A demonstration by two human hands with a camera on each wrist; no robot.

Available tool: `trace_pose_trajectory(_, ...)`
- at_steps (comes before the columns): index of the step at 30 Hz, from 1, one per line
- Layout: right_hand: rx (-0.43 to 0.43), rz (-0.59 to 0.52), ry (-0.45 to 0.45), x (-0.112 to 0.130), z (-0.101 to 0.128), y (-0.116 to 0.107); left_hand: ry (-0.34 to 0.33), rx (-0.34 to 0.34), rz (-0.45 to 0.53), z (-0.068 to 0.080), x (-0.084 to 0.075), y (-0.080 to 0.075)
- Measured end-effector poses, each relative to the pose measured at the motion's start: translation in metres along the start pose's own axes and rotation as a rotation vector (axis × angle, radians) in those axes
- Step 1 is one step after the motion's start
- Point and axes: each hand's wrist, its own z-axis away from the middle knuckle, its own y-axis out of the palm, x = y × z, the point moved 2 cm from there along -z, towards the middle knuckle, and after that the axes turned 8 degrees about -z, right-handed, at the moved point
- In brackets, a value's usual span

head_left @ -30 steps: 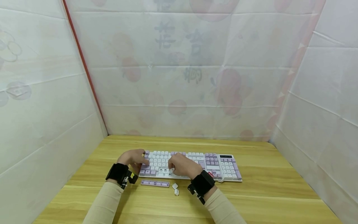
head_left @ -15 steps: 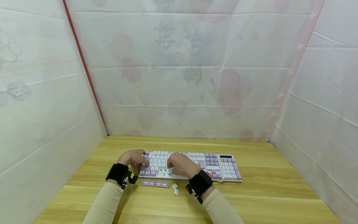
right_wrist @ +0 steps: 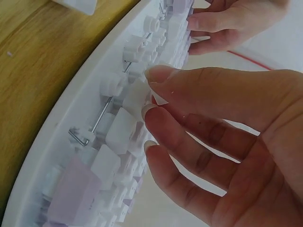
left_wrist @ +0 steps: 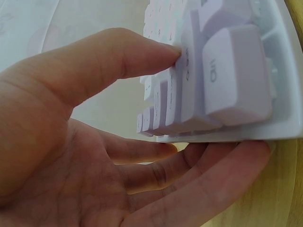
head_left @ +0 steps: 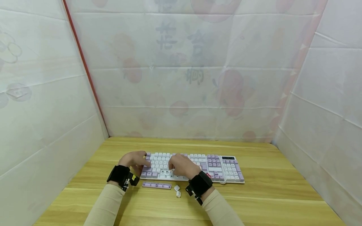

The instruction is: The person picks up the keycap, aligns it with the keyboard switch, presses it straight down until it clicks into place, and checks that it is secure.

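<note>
A white and lilac keyboard (head_left: 189, 168) lies on the table. My left hand (head_left: 135, 160) grips its left end, the thumb on a lilac key and the fingers along the side edge in the left wrist view. My right hand (head_left: 183, 166) is over the lower middle rows. In the right wrist view, its thumb and fingers pinch a small white keycap (right_wrist: 160, 98), mostly hidden. Bare switch stems (right_wrist: 112, 84) and a metal stabilizer wire (right_wrist: 101, 116) show along the front row. A lilac spacebar (head_left: 156, 185) lies underside up in front of the keyboard.
Two loose white keycaps (head_left: 177, 188) lie on the wooden table (head_left: 254, 204) in front of the keyboard. A bundled white cable (head_left: 223, 169) lies across its right part. Pale sheets (head_left: 186, 94) hang behind and at both sides.
My right hand and wrist have shifted slightly left over the keyboard. The left hand stays in place at the keyboard's left end.
</note>
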Motion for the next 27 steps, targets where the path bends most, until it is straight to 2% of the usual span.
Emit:
trace_pose_trajectory(10,-0.01,-0.003,0.016,-0.0033,-0.0043,0.0046,0.004,-0.001,0.002,-0.0006,0.0002,0.0001)
trace_pose_trajectory(27,-0.038,0.028,-0.008,0.001,-0.0064,0.005,0.01,0.009,0.023,0.0025,-0.0014,-0.001)
